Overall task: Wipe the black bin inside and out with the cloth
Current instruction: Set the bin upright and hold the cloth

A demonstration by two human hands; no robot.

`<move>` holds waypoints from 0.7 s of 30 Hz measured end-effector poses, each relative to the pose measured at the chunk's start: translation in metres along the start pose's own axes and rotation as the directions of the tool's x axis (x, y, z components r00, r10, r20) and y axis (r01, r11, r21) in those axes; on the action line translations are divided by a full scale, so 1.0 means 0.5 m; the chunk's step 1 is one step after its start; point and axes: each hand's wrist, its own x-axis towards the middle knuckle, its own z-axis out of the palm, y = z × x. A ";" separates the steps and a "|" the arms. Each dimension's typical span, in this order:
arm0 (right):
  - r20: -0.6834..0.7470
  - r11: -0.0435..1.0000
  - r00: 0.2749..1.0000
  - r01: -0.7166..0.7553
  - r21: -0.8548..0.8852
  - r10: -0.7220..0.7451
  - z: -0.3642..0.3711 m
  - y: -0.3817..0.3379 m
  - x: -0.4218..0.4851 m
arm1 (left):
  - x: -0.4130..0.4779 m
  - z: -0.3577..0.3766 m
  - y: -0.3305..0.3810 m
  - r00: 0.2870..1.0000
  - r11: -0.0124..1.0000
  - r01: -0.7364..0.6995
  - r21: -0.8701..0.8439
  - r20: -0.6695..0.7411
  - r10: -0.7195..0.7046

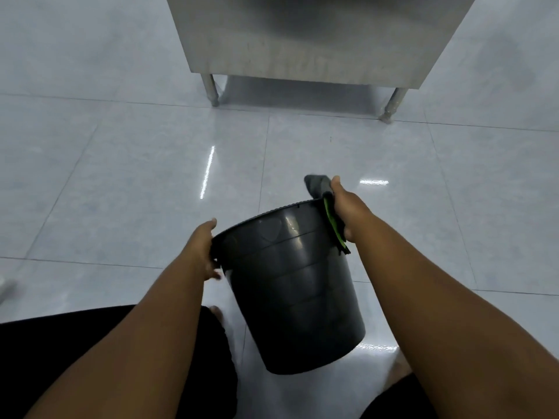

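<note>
The black bin is held between my knees above the floor, tilted with its mouth turned away from me, so its inside is hidden. My left hand grips the rim on the left side. My right hand presses a grey and green cloth against the right side of the rim, holding both cloth and bin. One grey corner of the cloth sticks up past my fingers.
A stainless steel cabinet on short metal legs stands ahead on the glossy tiled floor. My dark-clothed legs and a bare foot sit below the bin.
</note>
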 end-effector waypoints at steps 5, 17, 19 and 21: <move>0.042 0.986 0.999 -0.019 0.165 0.012 -0.033 -0.004 0.004 | -0.025 0.023 0.015 0.989 0.987 -0.145 -0.063 -0.017 0.144; -0.160 0.979 0.966 0.203 -0.027 -0.205 -0.226 0.052 -0.109 | -0.128 0.134 0.038 0.737 0.689 -0.675 0.264 0.290 0.611; -0.223 0.976 0.950 0.212 -0.056 -0.220 -0.234 0.082 -0.115 | -0.129 0.138 0.021 0.688 0.621 -0.725 0.298 0.326 0.648; -0.280 0.955 0.918 0.236 -0.180 -0.280 -0.232 0.106 -0.129 | -0.119 0.132 0.000 0.633 0.529 -0.773 0.350 0.379 0.675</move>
